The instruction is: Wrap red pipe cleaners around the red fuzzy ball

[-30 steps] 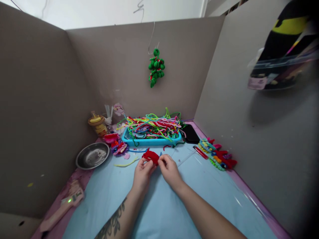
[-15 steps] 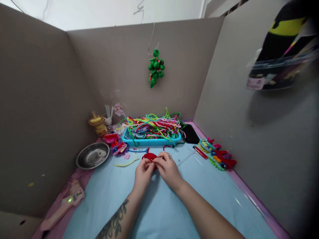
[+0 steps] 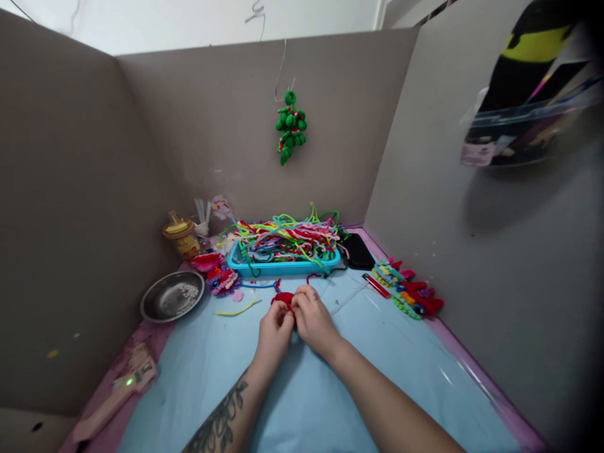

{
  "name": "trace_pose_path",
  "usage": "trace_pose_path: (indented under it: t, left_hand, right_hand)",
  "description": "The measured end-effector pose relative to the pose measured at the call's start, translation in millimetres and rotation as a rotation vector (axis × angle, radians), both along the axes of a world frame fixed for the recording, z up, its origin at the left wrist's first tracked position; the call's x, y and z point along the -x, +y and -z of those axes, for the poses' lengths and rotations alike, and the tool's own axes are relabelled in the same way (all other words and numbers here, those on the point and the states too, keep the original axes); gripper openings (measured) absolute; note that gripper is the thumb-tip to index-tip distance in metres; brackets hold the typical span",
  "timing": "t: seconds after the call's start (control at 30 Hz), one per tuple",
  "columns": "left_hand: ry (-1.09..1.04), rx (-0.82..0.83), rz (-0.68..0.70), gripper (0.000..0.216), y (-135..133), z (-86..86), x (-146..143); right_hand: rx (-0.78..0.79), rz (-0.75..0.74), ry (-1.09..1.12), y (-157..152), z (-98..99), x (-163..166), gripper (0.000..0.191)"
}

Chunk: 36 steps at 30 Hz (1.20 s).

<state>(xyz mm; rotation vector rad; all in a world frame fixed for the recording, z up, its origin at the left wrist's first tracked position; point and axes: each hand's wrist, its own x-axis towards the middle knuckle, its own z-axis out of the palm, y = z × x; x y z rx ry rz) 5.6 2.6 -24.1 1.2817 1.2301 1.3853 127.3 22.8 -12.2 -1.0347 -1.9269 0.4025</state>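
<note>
My left hand (image 3: 274, 327) and my right hand (image 3: 312, 318) meet over the middle of the blue-covered table. Between them is a small fuzzy red craft piece (image 3: 284, 297), which looks made of chenille stem. Its top edge shows above my left fingers; the rest is hidden behind both hands. The left thumb and fingers pinch its near side. My right fingers are bent round its right side, with their tips close to the left thumb. Just beyond lie a short blue stem (image 3: 258, 287) and a red scrap (image 3: 312, 277).
Behind the hands stands a blue tray (image 3: 283, 269) heaped with colourful fuzzy stems. A metal bowl (image 3: 158, 301) and a pink glue gun (image 3: 117, 396) are at left. Red-handled tool (image 3: 376, 285), black phone (image 3: 358, 251) and finished fuzzy pieces (image 3: 408, 290) lie right. Grey partitions enclose three sides.
The fingers have shifted their grip on the red piece; my right hand is more curled and covers more of its right side. The whole view has moved slightly.
</note>
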Motion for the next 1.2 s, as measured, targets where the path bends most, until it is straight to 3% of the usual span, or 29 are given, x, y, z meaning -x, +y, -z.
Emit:
trace_pose_path:
  t: [0.27, 0.47, 0.6, 0.83, 1.0, 1.2]
  left_hand:
    - [-0.289, 0.079, -0.037, 0.02, 5, -2.0, 6]
    - [-0.339, 0.13, -0.025, 0.038, 3, -1.9, 4]
    - [-0.32, 0.14, -0.069, 0.038, 1, -7.5, 3]
    - [-0.402, 0.196, -0.121, 0.033, 2, -13.2, 5]
    - [-0.401, 0.188, -0.06, 0.03, 2, -12.1, 6]
    - [-0.41, 0.164, 0.005, 0.029, 1, -11.5, 6]
  right_hand:
    - [0.286, -0.012, 0.368, 0, -5.0, 0, 0.012]
    - [0.305, 0.061, 0.271, -1, -5.1, 1, 0.011]
    - [0.305, 0.059, 0.229, -2, -6.0, 2, 0.012]
    - [0.142, 0.024, 0.053, -10, -6.3, 2, 0.013]
    - [0.064, 0.059, -0.069, -14, -5.0, 4, 0.016]
    - [0.121, 0.081, -0.039, -14, -2.1, 5, 0.016]
